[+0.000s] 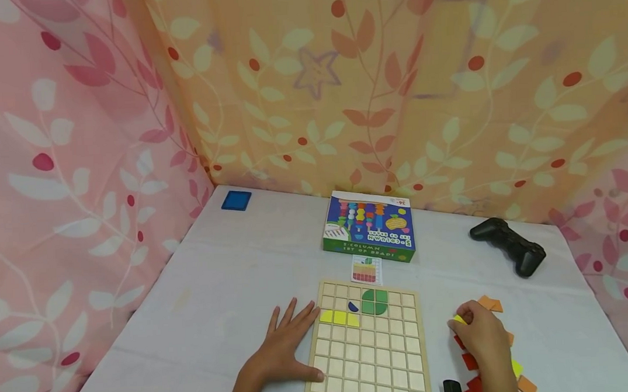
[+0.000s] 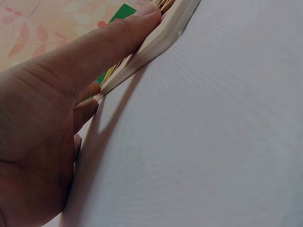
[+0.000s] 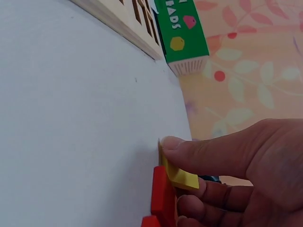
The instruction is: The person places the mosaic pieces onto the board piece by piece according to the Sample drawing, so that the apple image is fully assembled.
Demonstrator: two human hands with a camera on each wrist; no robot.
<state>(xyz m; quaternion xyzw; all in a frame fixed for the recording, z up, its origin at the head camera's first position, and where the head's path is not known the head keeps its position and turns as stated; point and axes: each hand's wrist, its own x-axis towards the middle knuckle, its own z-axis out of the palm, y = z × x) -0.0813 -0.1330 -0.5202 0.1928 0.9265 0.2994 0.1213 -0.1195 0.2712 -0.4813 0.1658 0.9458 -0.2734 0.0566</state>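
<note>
The right hand pinches a yellow tile, fingers curled, beside red tiles. Left of that grip, the left hand spreads its fingers, thumb on the wooden board.

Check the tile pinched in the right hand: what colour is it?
The tile is yellow, showing best in the right wrist view.

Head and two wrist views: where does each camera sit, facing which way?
Head: on the head, facing forward and down at the grid board; left hand and right hand show.
Left wrist: on that wrist, facing the grid board's edge; only the left hand shows.
Right wrist: on that wrist, facing a pinched yellow tile; only the right hand shows.
Shared: head and right wrist both show the box and red tiles.
</note>
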